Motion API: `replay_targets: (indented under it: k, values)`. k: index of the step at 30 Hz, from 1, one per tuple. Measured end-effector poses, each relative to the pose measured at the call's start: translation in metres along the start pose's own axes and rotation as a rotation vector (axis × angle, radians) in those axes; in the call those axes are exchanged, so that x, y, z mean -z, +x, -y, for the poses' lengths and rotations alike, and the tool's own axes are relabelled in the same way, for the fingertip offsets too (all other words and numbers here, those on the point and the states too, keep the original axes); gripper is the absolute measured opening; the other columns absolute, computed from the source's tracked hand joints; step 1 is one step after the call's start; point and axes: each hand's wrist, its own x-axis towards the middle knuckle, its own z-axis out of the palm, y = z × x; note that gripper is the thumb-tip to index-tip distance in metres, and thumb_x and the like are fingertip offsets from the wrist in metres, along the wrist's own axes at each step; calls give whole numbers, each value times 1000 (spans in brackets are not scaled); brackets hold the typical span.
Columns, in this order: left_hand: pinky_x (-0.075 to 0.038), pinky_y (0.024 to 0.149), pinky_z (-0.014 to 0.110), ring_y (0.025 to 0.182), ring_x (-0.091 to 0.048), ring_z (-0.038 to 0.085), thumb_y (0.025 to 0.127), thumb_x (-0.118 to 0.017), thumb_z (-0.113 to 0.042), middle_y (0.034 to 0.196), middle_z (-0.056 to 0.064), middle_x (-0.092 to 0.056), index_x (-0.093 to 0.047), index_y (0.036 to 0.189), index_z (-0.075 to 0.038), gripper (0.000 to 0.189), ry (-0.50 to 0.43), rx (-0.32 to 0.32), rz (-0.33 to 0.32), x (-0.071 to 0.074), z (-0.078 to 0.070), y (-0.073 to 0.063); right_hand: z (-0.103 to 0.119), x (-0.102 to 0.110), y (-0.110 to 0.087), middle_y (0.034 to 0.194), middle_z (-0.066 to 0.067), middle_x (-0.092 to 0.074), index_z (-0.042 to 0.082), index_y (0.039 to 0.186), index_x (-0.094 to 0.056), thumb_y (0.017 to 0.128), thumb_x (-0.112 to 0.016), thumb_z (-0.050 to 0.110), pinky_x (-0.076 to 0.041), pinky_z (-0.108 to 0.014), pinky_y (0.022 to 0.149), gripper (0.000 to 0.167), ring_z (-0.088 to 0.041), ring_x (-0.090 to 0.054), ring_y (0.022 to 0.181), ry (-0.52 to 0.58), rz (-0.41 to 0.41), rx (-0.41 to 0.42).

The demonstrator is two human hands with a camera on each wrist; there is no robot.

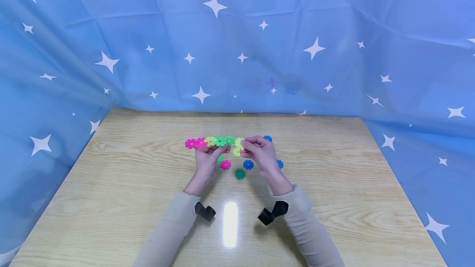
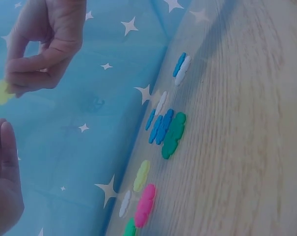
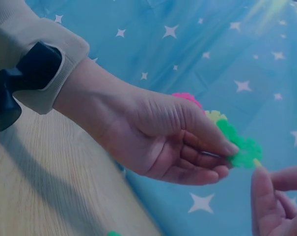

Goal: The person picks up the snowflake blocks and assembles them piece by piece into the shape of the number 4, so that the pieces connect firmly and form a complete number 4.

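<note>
Above the table, the left hand (image 1: 207,162) grips a row of notched plastic flower discs from below, thumb against a green disc (image 1: 220,140). Two pink discs (image 1: 191,144) form the row's left end, followed by a yellow one (image 1: 210,141) and two green ones. At the right end, the right hand (image 1: 264,155) pinches yellow discs (image 1: 237,151) between thumb and fingers. In the right wrist view, the left thumb presses on the green part (image 3: 244,150), and a yellow edge (image 3: 257,162) shows at the right hand's fingertips. Fingers partly hide how the yellow discs join.
Loose discs lie on the wooden table (image 1: 130,184) under the hands: a pink disc (image 1: 225,165), a dark green disc (image 1: 240,174), several blue discs (image 1: 248,164), plus white discs (image 2: 183,70) and a yellow disc (image 2: 142,175). A blue star-patterned curtain (image 1: 252,32) borders the table.
</note>
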Motion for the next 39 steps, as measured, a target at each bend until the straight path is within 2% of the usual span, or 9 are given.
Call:
replay_targets:
  k: [4,6,9,13,20,26,32,35,39]
  values:
    - [-54,86,26,68,-68,11,80,-67,5,68,-2,-70,-70,79,-12,18,36,83,-22,-1,-2,-2,1,-2,-1,69,-2,-66,3,84,-63,87,-59,-7,-57,-20,58,11,-9,-63,55,0,4,-10]
    - [-53,89,27,70,-68,11,80,-68,5,69,-2,-70,-70,81,-13,18,40,92,-26,-1,-3,-2,2,-3,-1,69,-2,-66,1,85,-63,87,-60,-5,-57,-20,59,7,-9,-63,55,-3,6,-19]
    - [-53,88,28,69,-68,11,81,-67,6,69,-2,-70,-70,81,-14,21,41,52,-29,-1,-2,-1,3,-2,0,68,-2,-65,-4,87,-62,86,-63,-3,-57,-20,58,2,-9,-62,54,16,-11,-18]
    - [-55,83,26,66,-68,10,80,-65,9,69,-3,-70,-70,79,-15,25,40,-2,-24,0,-2,0,4,0,2,68,-4,-64,-6,87,-61,85,-66,-1,-57,-21,58,7,-10,-62,53,45,-43,-14]
    - [-56,80,27,66,-68,10,79,-69,5,68,-3,-70,-70,78,-11,16,79,14,-4,2,-3,-1,6,-2,1,71,-3,-66,-6,89,-60,85,-65,-2,-58,-21,60,7,-10,-63,56,3,4,-36]
    - [-57,77,28,68,-68,11,80,-70,3,71,-2,-70,-70,85,-2,7,132,-13,48,4,-3,-2,12,-1,1,68,-4,-63,-8,87,-60,85,-65,-3,-58,-21,57,7,-10,-62,53,-96,11,-63]
    - [-59,75,31,69,-68,11,79,-69,7,78,10,-71,-65,92,12,15,177,-17,45,6,1,-4,12,-1,2,66,-7,-61,-11,88,-60,85,-65,-3,-57,-20,55,10,-10,-62,50,-174,-3,-94]
    - [-59,73,28,69,-68,10,78,-70,7,80,12,-71,-64,93,13,18,229,9,41,7,4,-7,9,-1,2,67,-7,-61,-11,88,-59,85,-64,-5,-56,-20,53,8,-10,-61,48,-193,-21,-119]
    - [-58,72,27,71,-68,11,78,-71,6,83,15,-70,-63,94,15,21,252,1,42,8,7,-7,5,-4,3,68,-8,-61,-10,88,-58,86,-62,-5,-56,-19,53,6,-9,-61,48,-181,-28,-134]
